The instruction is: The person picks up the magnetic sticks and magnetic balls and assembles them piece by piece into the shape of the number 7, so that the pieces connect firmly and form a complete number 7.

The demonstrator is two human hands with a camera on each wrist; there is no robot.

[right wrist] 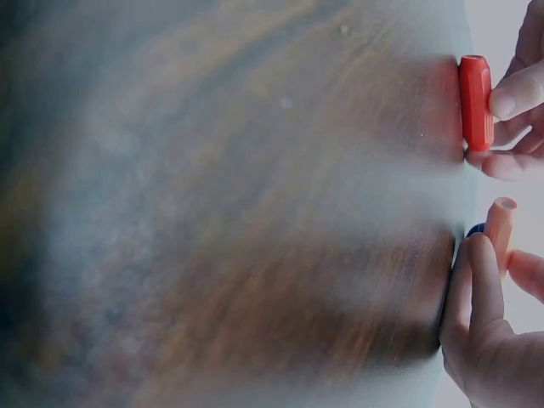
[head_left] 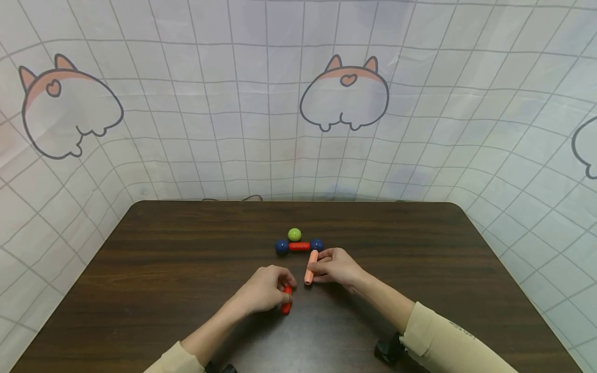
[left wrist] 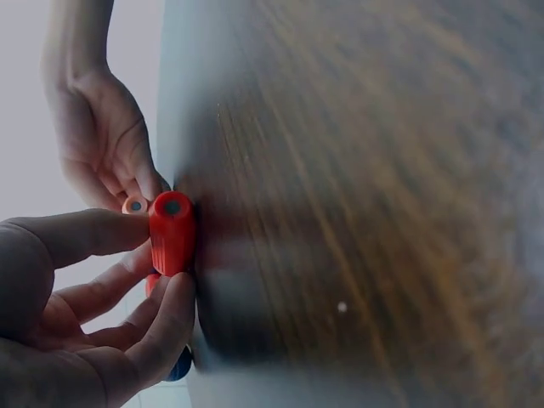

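My left hand (head_left: 266, 290) pinches a red rod (head_left: 286, 300) between thumb and fingers, low at the tabletop. In the left wrist view the red rod (left wrist: 172, 234) points a round end with a dark centre at the camera. To its right, my right hand (head_left: 338, 268) holds a peach-coloured rod (head_left: 311, 268), whose far end meets a dark blue ball (head_left: 316, 245). That ball sits at the right end of another red rod (head_left: 299, 246), with a second blue ball (head_left: 282, 246) at the left end. Just behind this row lies a green ball (head_left: 294, 234).
The dark wood-grain table (head_left: 186, 243) has rounded far corners. Behind it hangs a white gridded curtain (head_left: 261, 114) with cartoon animal prints, which also runs along both sides. A dark strap device (head_left: 389, 349) is worn at the right wrist.
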